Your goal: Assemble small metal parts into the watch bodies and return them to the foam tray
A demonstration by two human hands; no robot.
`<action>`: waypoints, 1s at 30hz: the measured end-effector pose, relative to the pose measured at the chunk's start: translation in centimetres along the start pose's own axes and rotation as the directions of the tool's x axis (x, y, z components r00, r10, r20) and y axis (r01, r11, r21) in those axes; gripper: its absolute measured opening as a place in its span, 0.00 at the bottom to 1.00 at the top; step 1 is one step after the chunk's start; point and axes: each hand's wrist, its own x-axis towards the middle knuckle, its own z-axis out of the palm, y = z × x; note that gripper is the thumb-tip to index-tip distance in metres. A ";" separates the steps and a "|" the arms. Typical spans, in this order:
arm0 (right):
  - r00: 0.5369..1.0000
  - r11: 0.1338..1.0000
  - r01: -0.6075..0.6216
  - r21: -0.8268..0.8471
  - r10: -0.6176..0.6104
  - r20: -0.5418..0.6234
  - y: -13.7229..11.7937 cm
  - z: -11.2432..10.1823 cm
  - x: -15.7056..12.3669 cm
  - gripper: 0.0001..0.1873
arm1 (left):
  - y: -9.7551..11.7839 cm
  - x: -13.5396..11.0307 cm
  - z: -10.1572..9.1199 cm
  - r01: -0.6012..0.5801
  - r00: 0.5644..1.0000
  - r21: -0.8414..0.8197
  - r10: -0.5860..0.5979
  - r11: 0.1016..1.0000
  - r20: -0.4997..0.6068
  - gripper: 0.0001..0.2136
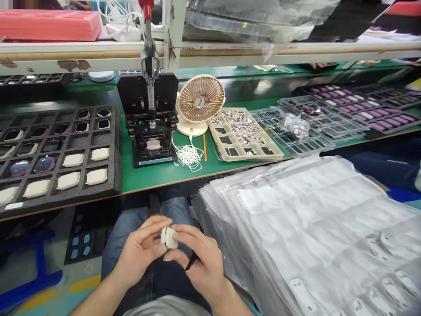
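Between my two hands, above my lap, is a small cream watch case (169, 238), turned edge-on with a dark seam along its side. My left hand (140, 250) grips its left side with fingers and thumb. From the right, my right hand (205, 259) pinches it, the index finger on the cream face. A thin black tool (190, 261) is also tucked in my right hand; most of it is hidden. On the bench ahead, a grey foam tray (115, 149) holds several cream cases and dark-screened watches, some purple-rimmed.
A black hand press (154, 159) stands mid-bench, beside a cream fan (201, 98), a coiled white cable (189, 157) and an orange stick (205, 147). Further right are a small-parts tray (221, 151) and clear trays (305, 142). Stacked plastic sheets (296, 219) rise near my right arm.
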 end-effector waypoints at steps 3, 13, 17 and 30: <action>1.000 0.999 0.030 -0.026 -0.030 -0.005 0.0 0.0 0.2 0.21 | 0.1 0.0 0.0 -0.009 1.000 0.011 0.009 1.000 -0.008 0.18; 0.990 0.977 0.115 -0.178 -0.098 0.102 0.5 -0.2 -0.4 0.31 | 0.0 -0.1 -0.2 -0.015 0.999 0.011 0.016 1.000 -0.036 0.19; 0.979 0.974 0.133 -0.185 -0.100 0.180 0.7 -0.3 -0.8 0.31 | -0.2 -0.1 -0.4 -0.025 0.999 0.011 0.025 1.000 -0.025 0.19; 0.975 0.940 0.220 -0.261 -0.200 0.100 0.6 -0.1 -1.0 0.21 | -0.5 0.0 -0.5 -0.054 0.999 -0.017 0.054 0.998 -0.002 0.20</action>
